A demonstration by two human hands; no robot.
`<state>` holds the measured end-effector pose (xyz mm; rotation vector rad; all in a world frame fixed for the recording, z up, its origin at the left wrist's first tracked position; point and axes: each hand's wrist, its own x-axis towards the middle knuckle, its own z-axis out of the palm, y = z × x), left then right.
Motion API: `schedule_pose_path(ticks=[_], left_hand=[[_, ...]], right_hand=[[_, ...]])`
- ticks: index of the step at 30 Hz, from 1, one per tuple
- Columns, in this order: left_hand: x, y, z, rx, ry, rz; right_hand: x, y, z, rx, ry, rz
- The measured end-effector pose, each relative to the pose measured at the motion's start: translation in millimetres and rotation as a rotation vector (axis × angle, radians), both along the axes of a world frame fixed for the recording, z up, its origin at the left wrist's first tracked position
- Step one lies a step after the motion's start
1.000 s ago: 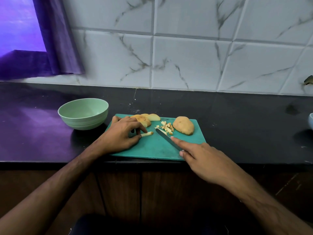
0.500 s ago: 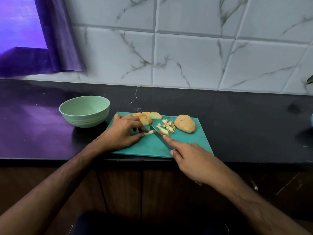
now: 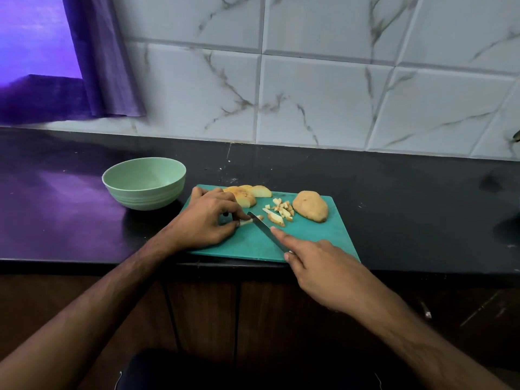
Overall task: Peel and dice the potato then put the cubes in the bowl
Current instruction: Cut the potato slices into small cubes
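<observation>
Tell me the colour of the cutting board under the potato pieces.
The cutting board is teal green, shown in the head view.

bowl [image 3: 144,182] left of board [image 3: 309,243] | potato half [image 3: 310,210] blocks right | counter [image 3: 408,192] bare beyond

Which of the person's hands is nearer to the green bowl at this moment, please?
Left. The left hand rests on the cutting board just right of the green bowl; the right hand holds the knife farther right.
</observation>
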<state>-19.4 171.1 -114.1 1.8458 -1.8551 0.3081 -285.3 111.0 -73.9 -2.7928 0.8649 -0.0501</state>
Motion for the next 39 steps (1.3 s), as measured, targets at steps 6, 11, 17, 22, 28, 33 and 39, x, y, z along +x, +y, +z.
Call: schedule_pose_path(ticks=[6,11,17,22,28,33,39], left_hand=[[1,1,-1,-0.009,0.024,0.021],[1,2,0,-0.014,0.026,0.031],[4,2,-1,0.001,0.034,0.027],[3,1,-2,-0.011,0.032,0.056],[4,0,-3,-0.018,0.033,0.073],[3,1,-2,-0.017,0.057,0.067],[9,3,-1,-0.045,0.297,0.03]], right_hand=[[7,-1,5,-0.017,-0.014,0.009],[-2,2,8,-0.008,-0.02,0.019],[7,6,-3,-0.06,0.011,0.014],[10,0,7,-0.03,-0.012,0.019],[0,10,-1,-0.052,-0.006,0.035],[12,8,-3,-0.056,0.005,0.034],[9,1,11,-0.002,-0.045,0.044]])
